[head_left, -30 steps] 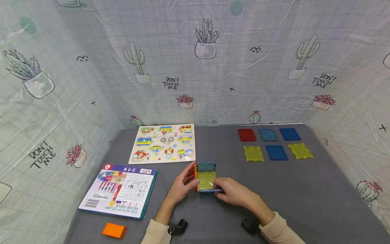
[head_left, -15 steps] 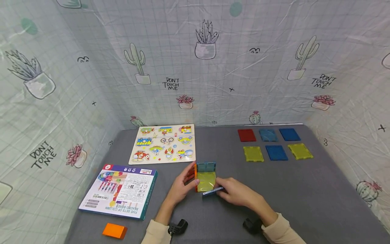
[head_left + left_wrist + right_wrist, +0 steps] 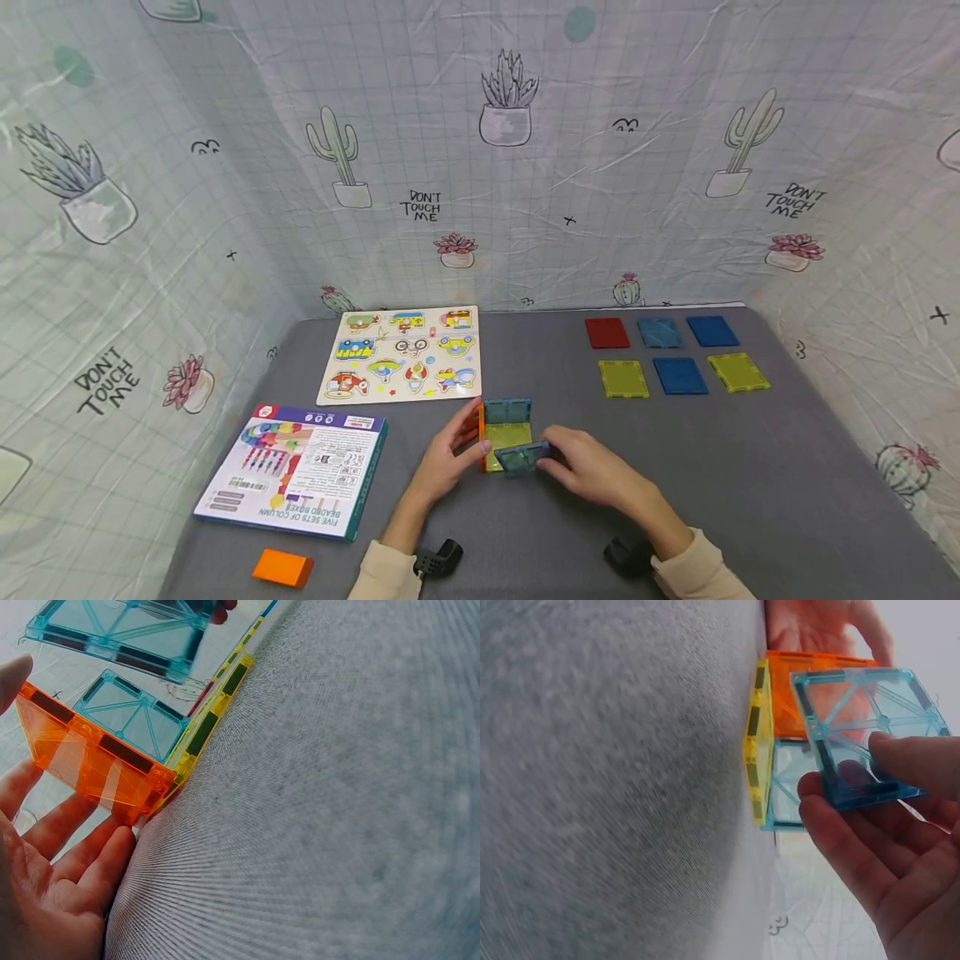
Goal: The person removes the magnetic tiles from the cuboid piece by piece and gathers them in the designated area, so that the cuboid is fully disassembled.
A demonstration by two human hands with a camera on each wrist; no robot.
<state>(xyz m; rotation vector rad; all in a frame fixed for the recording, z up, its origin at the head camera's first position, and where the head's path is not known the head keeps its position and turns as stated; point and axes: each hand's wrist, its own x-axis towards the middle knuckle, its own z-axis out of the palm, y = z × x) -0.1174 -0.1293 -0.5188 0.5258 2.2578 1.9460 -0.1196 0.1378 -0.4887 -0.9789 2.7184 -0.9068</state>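
A small build of magnetic tiles stands on the table: a yellow tile [image 3: 507, 435] lies flat, with a light-blue tile [image 3: 507, 410] upright along its far edge and an orange tile [image 3: 90, 761] upright at its left. My left hand [image 3: 441, 461] holds the orange tile, thumb at its top edge and fingers against its outer face. My right hand [image 3: 592, 471] pinches a loose light-blue tile [image 3: 870, 724] between thumb and fingers. That tile is tilted above the near part of the yellow one and apart from the orange tile in the left wrist view.
Several loose tiles, including a red tile [image 3: 607, 333] and a yellow tile [image 3: 624, 379], lie in two rows at back right. A vehicle puzzle board [image 3: 405, 354] lies at back left. Nearer on the left are a flat box [image 3: 292, 471] and an orange block [image 3: 282, 567].
The right hand has drawn its light-blue tile away from the build's near edge, lifted it and tipped its face into view. The left hand has stayed at the orange tile.
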